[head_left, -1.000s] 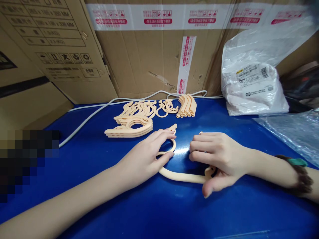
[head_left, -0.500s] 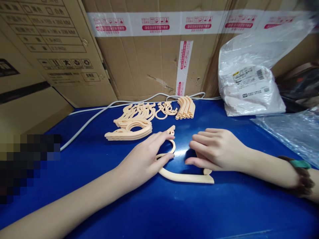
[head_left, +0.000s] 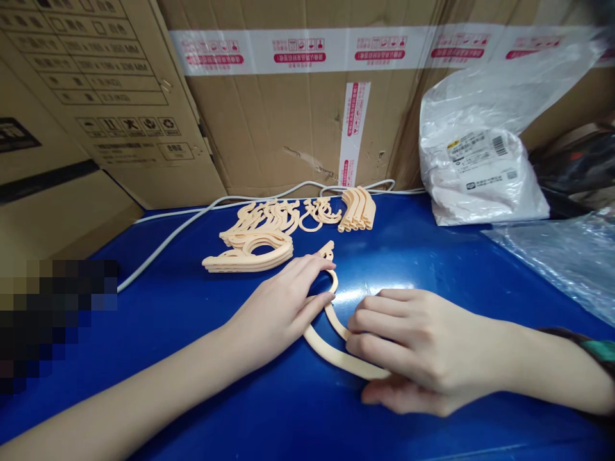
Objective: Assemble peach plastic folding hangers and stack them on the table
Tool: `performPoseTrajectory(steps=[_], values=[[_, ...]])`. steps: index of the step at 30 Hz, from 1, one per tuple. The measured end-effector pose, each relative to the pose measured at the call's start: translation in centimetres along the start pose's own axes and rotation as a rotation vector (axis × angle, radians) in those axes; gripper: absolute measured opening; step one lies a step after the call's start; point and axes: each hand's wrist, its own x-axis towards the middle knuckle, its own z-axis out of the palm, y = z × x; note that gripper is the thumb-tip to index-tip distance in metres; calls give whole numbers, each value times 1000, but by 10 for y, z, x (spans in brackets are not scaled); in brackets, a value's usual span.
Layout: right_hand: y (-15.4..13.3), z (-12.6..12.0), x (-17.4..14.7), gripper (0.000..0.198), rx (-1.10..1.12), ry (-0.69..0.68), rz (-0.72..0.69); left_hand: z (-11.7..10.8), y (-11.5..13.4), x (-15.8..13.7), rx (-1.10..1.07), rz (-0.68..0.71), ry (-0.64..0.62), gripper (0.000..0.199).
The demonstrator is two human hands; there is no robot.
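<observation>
- Cream plastic folding hanger [head_left: 336, 358]: over the blue worktop [head_left: 240, 416], in front and to the right of the hanger stack [head_left: 257, 259]
- Left hand [head_left: 298, 291]: just in front of the stack's right end, grip clasped over the hanger near its hook end, whose tip pokes out past the fingers
- Right hand [head_left: 413, 352]: farther right of the stack, grip curled around the hanger's two curved bars, their ends hidden beneath it
- Behind the stack: loose cream hanger parts [head_left: 269, 216], then a white cable [head_left: 269, 194] by the worktop's back edge, near a cardboard box [head_left: 278, 128]
- Right of the stack: a bundle of curved hanger arms [head_left: 359, 208], then, well apart, a white plastic bag [head_left: 485, 186]
- Room: narrow between stack and left hand; a broad stretch of worktop separates right hand and bag
</observation>
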Motion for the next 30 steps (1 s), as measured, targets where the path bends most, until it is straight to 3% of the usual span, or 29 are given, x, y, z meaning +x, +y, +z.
performPoseTrajectory(steps=[8,14,30], values=[[10,3,3,13,144,-15,47,1,0,1,40,17,4,31],[21,8,1,19,138,11,110,1,0,1,63,30,11,31],[23,9,1,23,128,55,110,2,-1,0,67,61,2,33]])
